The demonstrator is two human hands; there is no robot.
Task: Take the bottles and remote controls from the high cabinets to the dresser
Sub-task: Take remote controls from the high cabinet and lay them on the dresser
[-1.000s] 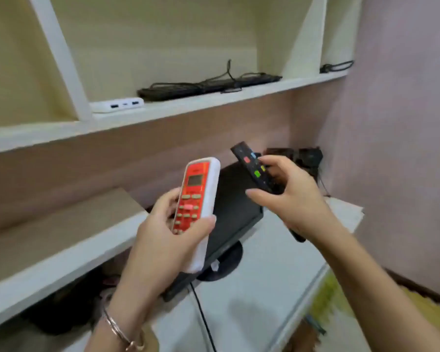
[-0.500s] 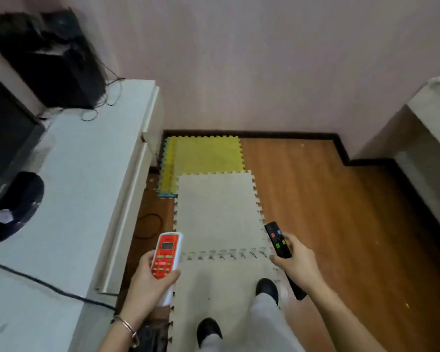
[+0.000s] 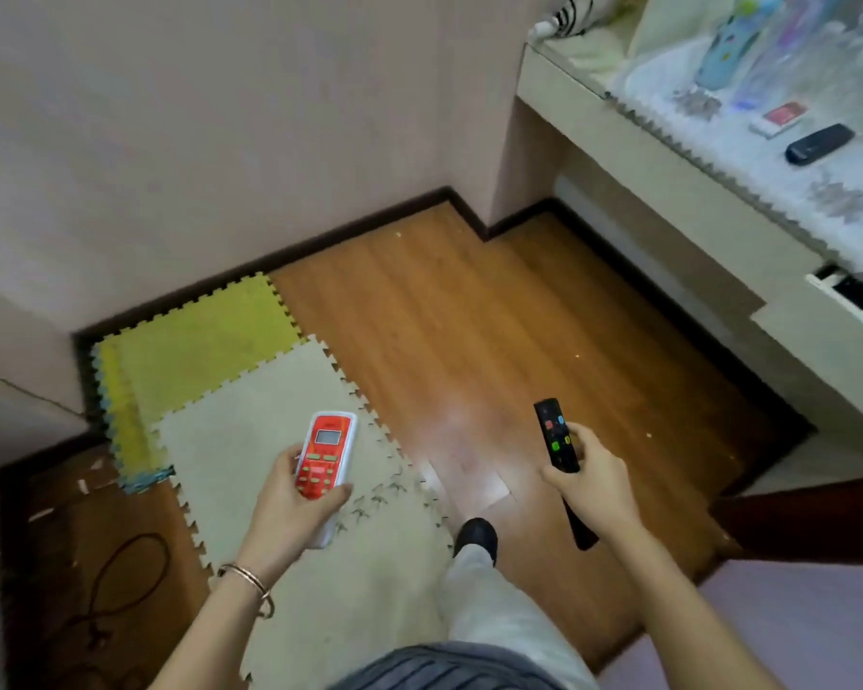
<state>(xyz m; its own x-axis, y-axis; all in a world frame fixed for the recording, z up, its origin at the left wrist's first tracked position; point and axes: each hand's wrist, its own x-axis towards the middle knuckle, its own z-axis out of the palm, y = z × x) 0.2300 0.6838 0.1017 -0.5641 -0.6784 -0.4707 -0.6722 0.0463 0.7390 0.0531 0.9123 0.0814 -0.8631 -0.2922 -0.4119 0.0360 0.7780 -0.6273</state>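
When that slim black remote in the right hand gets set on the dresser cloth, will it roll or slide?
Probably neither. The black remote looks flat and rigid, so it should lie still; a similar dark remote already rests flat on the dresser. The right hand holds it mid-length, suggesting it's light.

Pale pink walls [image 3: 210,122] meet a wood-plank floor [image 3: 469,331] along a dark skirting board [image 3: 369,219], which steps around a jutting corner of the wall. Interlocking foam mats lie in the left corner: a yellow tile [image 3: 200,356] against the skirting and cream tiles [image 3: 270,415] nearer the camera. A dark cable [image 3: 120,585] loops on the bare floor at lower left. At right stands a cream-coloured dresser [image 3: 668,191], its top covered by a white lace-edged cloth [image 3: 778,156] with grey flower motifs, and one drawer [image 3: 848,296] slightly open. Light glares off the floorboards mid-frame.
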